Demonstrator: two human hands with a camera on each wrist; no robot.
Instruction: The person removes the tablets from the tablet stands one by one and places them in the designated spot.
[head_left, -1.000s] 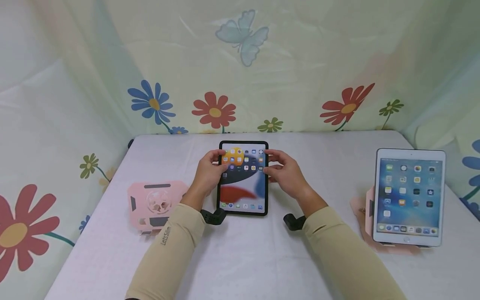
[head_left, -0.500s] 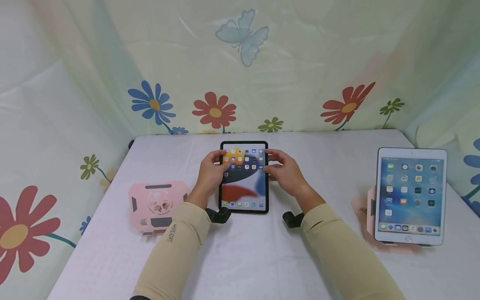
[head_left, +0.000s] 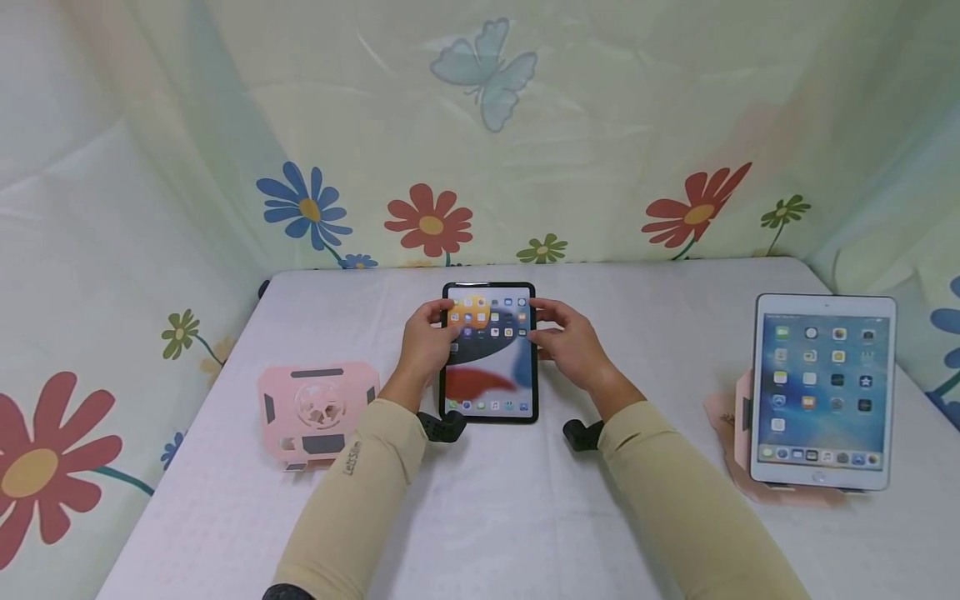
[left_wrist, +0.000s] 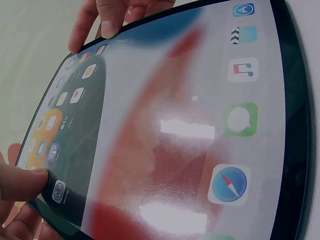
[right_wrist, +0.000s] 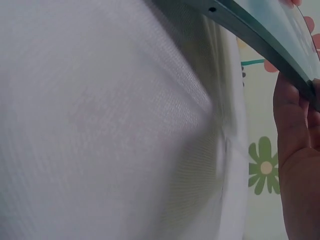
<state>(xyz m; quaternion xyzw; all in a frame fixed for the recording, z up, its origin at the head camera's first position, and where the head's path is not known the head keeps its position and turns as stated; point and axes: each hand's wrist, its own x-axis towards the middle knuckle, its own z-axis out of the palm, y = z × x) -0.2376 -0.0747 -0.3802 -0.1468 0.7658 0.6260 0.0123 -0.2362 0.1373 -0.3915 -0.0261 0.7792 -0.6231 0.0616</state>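
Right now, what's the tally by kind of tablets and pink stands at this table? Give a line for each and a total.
Tablets: 2 (black-framed tablet held in both hands; white-framed tablet at the right)
Pink stands: 2 (left stand; right stand, partly hidden behind the white-framed tablet)
Total: 4

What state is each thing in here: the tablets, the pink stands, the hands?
Black-edged tablet: screen on, app icons showing, gripped at both sides
White tablet: screen on, app icons showing, propped up
Left pink stand: cutout panel uncovered
Right pink stand: supporting the white tablet, mostly hidden by it
Left hand: gripping the black-edged tablet's left edge
Right hand: gripping its right edge
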